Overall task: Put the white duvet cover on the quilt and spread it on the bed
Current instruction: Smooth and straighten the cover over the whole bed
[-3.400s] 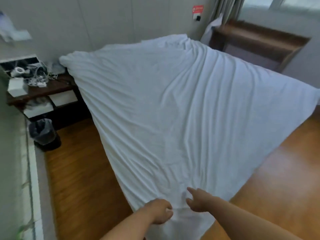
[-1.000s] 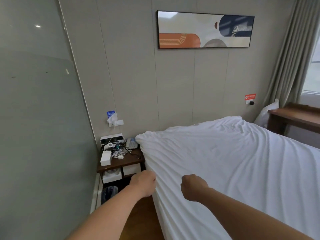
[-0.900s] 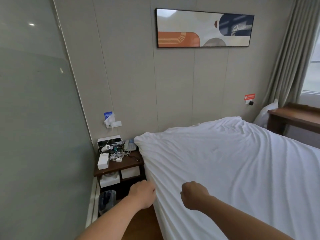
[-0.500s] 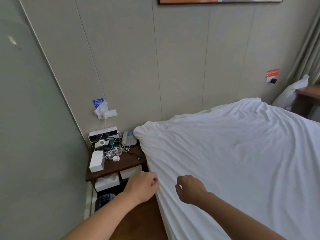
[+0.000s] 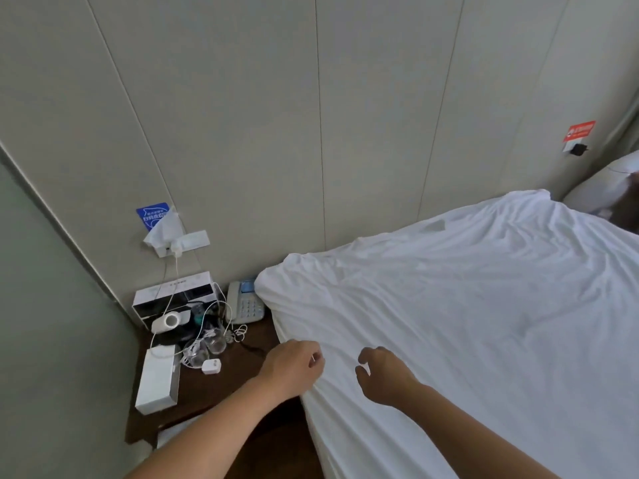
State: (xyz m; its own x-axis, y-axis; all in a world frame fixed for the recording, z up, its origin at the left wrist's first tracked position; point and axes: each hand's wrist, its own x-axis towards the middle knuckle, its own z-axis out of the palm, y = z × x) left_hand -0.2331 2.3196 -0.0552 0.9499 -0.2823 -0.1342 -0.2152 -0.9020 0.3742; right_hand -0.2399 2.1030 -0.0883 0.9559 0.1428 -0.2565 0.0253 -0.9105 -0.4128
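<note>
Duvet cover (image 5: 466, 323) lies spread over the bed, wrinkled; my left hand (image 5: 294, 368) pinches its near-left edge, right hand (image 5: 383, 375) hovers loosely curled (only smoothing left, I judge).

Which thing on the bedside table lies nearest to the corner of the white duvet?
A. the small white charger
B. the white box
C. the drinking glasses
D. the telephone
D: the telephone sits right beside the corner of the white duvet, on the bedside table, while the other things lie further left.

Nightstand (image 5: 249, 392) left of bed; duvet cover (image 5: 466, 323) on bed; phone (image 5: 246, 305) on nightstand.
</note>
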